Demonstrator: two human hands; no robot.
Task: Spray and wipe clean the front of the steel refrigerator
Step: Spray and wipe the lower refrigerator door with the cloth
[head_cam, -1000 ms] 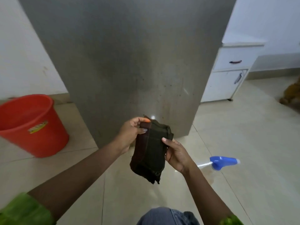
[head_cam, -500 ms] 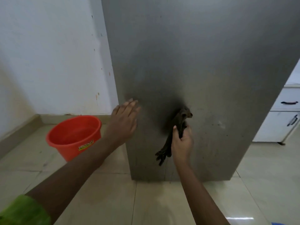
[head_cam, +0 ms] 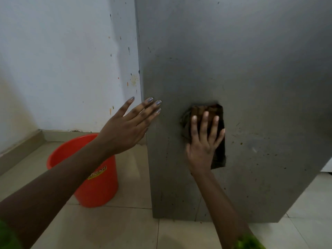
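Head view, looking forward and down. Refrigerator (head_cam: pixel 242 69): the grey steel front fills the right two thirds of the view, standing on the tiled floor (head_cam: pixel 111 229), its left edge close beside the white wall (head_cam: pixel 59 56). The surface is matt with small dark specks, densest on the lower right part of the panel. Cloth (head_cam: pixel 219 151): dark brown, folded into a rough upright rectangle, lying flat against the refrigerator front at about mid-height in view, somewhat left of the panel's middle. Right hand (head_cam: pixel 202 150): palm laid on the cloth, pressing it to the steel; fingers (head_cam: pixel 204 123) straight, spread apart and pointing up, not curled around the fabric. The cloth shows above the fingertips and along the right side of the hand, its lower corner reaching past the heel of the palm. Left hand (head_cam: pixel 124 130): raised at the refrigerator's left edge, well apart from the cloth; fingers (head_cam: pixel 143 109) straight and slightly apart, nails painted a silvery grey, tips overlapping the edge of the panel. Cannot tell whether they touch the steel or hover just off it; the hand holds nothing. Red bucket (head_cam: pixel 97 187): on the floor to the left of the refrigerator, a yellow label on its side, upper rim partly hidden by the left forearm. The wall beside the refrigerator edge carries small orange and dark splatter marks. A green sleeve (head_cam: pixel 250 242) shows at the bottom edge on the right arm.
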